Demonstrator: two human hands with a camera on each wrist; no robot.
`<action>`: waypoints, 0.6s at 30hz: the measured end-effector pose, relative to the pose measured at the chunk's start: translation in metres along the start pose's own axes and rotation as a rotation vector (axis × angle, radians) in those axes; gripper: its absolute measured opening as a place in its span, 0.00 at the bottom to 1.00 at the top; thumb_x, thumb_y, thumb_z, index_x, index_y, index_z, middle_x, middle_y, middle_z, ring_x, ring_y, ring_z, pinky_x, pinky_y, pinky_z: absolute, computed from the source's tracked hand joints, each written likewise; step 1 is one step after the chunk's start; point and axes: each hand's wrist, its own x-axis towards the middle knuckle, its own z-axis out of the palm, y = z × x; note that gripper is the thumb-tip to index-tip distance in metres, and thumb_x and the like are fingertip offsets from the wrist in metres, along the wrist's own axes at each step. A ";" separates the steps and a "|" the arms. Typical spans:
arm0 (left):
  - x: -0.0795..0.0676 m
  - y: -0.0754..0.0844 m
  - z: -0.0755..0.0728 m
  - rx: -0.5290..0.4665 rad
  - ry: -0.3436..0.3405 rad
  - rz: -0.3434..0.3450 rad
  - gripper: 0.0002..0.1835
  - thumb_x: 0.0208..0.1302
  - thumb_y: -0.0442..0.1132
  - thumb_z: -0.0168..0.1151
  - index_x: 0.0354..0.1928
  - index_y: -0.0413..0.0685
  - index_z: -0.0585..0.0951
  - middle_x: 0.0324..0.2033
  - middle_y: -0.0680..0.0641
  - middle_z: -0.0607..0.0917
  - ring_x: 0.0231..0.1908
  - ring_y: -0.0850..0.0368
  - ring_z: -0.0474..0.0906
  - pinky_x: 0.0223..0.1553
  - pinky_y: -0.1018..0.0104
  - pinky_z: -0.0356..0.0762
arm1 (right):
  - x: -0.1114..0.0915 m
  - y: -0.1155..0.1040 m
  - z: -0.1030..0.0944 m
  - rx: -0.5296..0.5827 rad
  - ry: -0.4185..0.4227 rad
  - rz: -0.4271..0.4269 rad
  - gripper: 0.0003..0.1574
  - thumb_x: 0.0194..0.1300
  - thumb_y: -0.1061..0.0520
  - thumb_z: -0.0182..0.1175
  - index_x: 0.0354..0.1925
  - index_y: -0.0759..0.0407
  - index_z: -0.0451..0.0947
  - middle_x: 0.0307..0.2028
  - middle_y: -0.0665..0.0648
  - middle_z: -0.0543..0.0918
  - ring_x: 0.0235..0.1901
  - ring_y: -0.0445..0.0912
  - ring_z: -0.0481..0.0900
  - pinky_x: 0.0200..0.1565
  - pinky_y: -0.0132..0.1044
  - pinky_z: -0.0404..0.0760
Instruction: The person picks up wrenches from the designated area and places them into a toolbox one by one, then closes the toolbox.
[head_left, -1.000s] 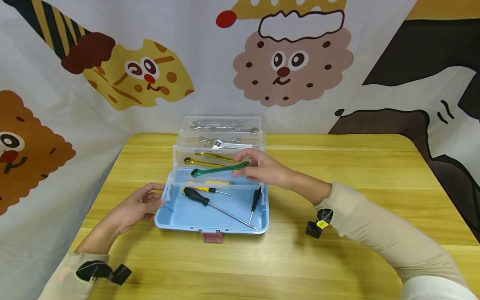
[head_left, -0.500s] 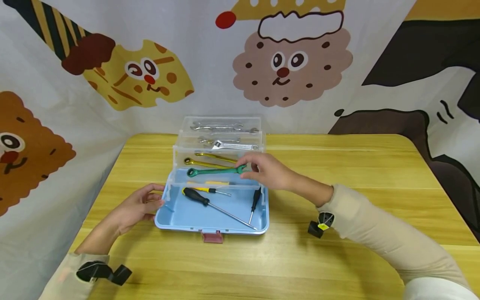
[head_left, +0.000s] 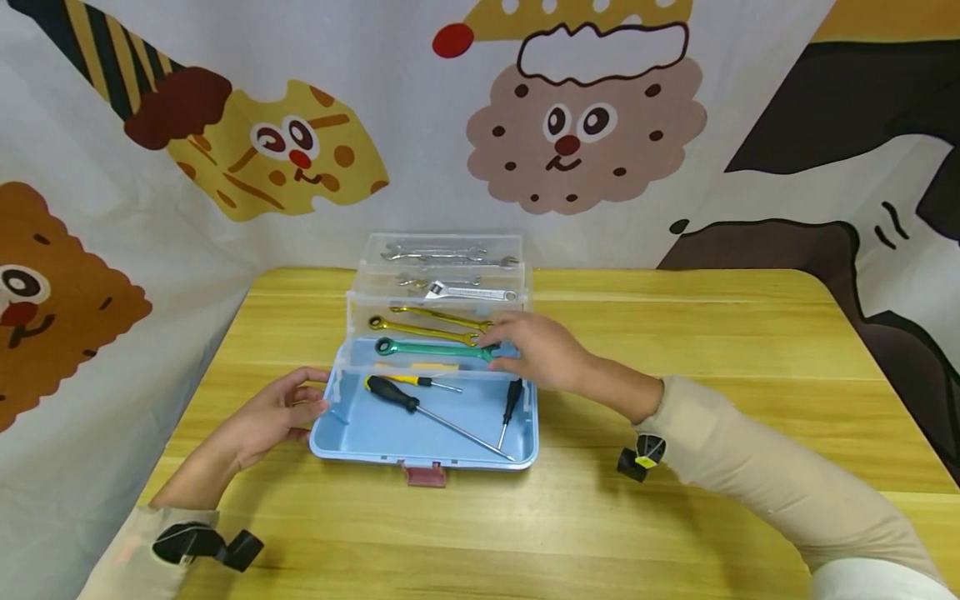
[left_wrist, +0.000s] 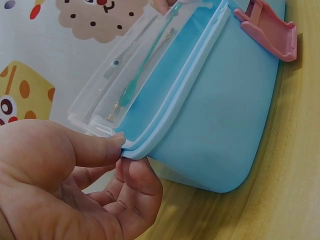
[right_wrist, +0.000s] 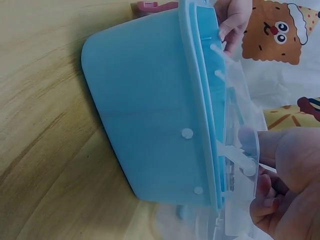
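A light blue toolbox (head_left: 360, 457) stands uncovered, its clear stepped trays (head_left: 349, 321) raised at the back. My left hand (head_left: 262, 417) pinches its left rim; in the left wrist view the thumb (left_wrist: 100, 149) presses from above, fingers below. My right hand (head_left: 551, 354) holds one end of a green ratchet wrench (head_left: 435, 350), which lies level in the front tray. In the right wrist view the thumb reaches behind the clear tray wall (right_wrist: 242, 195), and the wrench's held end is hidden. Two yellow wrenches (head_left: 427, 331) lie just behind the green one.
Silver wrenches (head_left: 435, 252) and an adjustable wrench (head_left: 472, 292) fill the rear trays. Inside the box are a long black screwdriver (head_left: 392, 392), a small black one (head_left: 513, 400) and a yellow-handled one (head_left: 405, 379). A pink latch (head_left: 425, 475) hangs open in front, above the wooden table (head_left: 675, 533).
My right hand has lowered the green wrench into the front tray, levelling it from a tilt and uncovering more of the yellow wrenches. The left hand has stayed on the rim.
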 end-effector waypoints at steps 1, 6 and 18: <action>0.000 0.000 0.000 -0.001 0.000 0.001 0.28 0.77 0.33 0.55 0.71 0.31 0.59 0.45 0.42 0.75 0.37 0.54 0.78 0.35 0.62 0.82 | 0.000 0.000 0.000 -0.008 0.001 -0.004 0.21 0.62 0.56 0.74 0.53 0.57 0.87 0.44 0.53 0.82 0.36 0.46 0.78 0.36 0.36 0.79; 0.000 0.000 0.000 -0.006 -0.004 0.005 0.27 0.77 0.33 0.55 0.71 0.30 0.59 0.45 0.42 0.76 0.37 0.54 0.78 0.34 0.62 0.82 | -0.001 0.001 0.001 -0.013 -0.002 -0.017 0.20 0.61 0.56 0.74 0.52 0.58 0.87 0.40 0.52 0.80 0.32 0.45 0.73 0.33 0.35 0.75; 0.000 0.001 -0.001 -0.007 -0.015 0.009 0.27 0.77 0.32 0.55 0.70 0.30 0.60 0.44 0.43 0.78 0.37 0.54 0.79 0.34 0.62 0.82 | -0.002 0.005 0.002 0.069 0.013 -0.005 0.16 0.65 0.57 0.72 0.51 0.57 0.87 0.45 0.51 0.83 0.38 0.47 0.80 0.41 0.38 0.80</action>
